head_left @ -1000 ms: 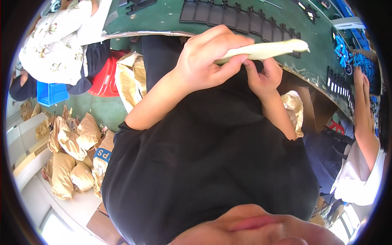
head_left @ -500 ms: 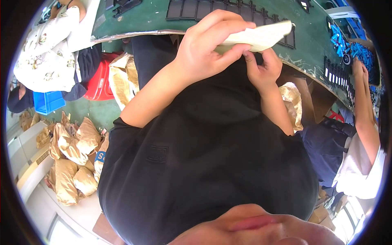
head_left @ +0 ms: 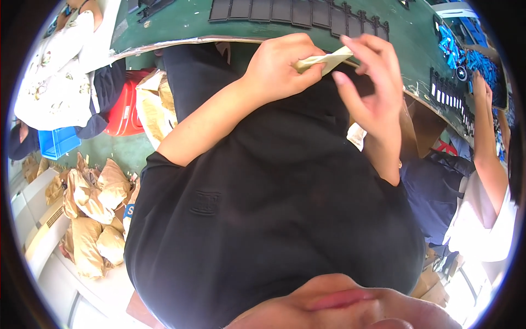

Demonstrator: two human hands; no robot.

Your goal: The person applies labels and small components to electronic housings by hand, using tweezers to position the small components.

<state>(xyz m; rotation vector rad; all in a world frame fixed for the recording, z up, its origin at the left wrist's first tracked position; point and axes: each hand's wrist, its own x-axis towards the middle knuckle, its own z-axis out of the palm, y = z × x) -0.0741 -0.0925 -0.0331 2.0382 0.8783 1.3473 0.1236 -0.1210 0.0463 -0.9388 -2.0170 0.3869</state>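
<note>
Spanning the top, the green worktop carries black panels; below, the left hand, tightly curled, pinches and the right hand, half spread, flanks (contact unclear) a pale-yellow sheet between them, which might slip if that pinch slackens

Left hand curled, pinching; right hand open, thumb apart from forefinger; left forearm slanting inward.
</note>
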